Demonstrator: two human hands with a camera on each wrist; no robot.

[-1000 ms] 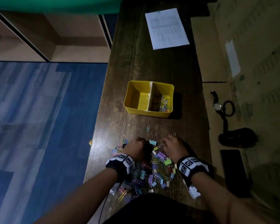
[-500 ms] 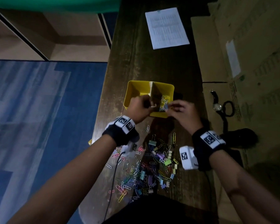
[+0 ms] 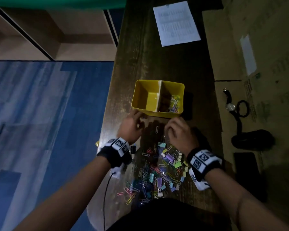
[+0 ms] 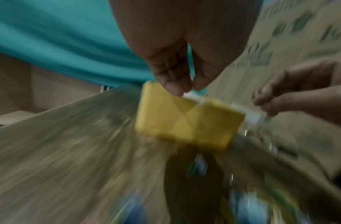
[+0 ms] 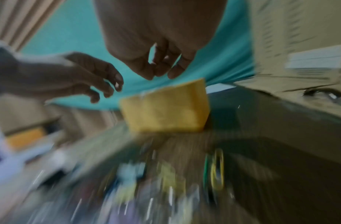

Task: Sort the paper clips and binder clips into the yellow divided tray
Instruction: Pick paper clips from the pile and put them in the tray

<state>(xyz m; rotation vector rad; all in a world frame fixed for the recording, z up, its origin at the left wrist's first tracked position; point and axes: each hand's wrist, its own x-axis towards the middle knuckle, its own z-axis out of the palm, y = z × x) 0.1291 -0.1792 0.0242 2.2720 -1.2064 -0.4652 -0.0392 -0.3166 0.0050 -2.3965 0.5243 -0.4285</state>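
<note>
Now between trips — our left hand (image 3: 132,126) and right hand (image 3: 180,132) hover near yellow tray (image 3: 141,95), fingers loosely curled, apparently nothing pinched. Paper clips (image 3: 173,104) lie in right compartment; left looks bare. Mixed pile (image 3: 160,170) sits nearer us. Next, we judge — pick binder clips for left side.

Head view looks steeply down over the surface (image 3: 157,55); both wrist views sit low and close, facing forward, sharing the yellow divided tray (image 4: 184,121) ahead.
</note>
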